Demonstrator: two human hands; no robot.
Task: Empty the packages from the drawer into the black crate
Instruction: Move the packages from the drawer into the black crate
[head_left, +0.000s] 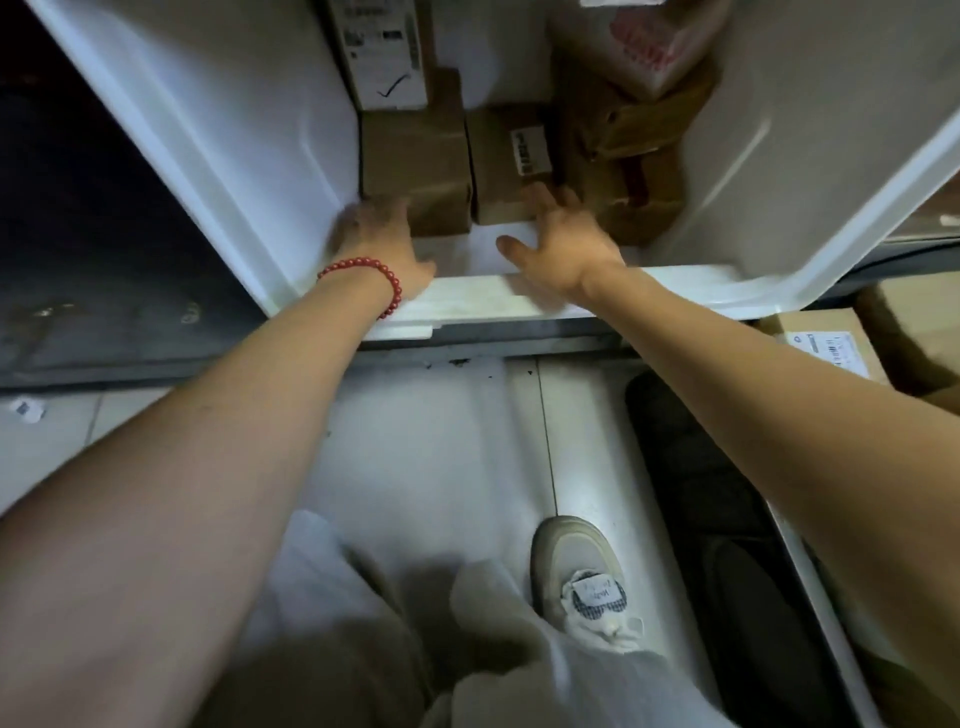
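A white drawer (291, 171) stands pulled out in front of me, with several brown cardboard packages at its far end. My left hand (382, 244), wearing a red bead bracelet, is blurred and reaches to the near left corner of the left brown box (415, 150). My right hand (561, 234) has its fingers spread, the fingertips touching the near edge of the middle brown box (501, 171) with a white label. A crumpled brown package (623, 171) lies to the right. The black crate (696, 467) shows in part at the lower right.
A white-labelled carton (384, 52) and a package with red print (644, 47) lie further back in the drawer. A labelled cardboard box (826, 343) sits at the right edge. My shoe (576, 566) stands on the pale tiled floor (441, 441). A dark opening (93, 218) lies left.
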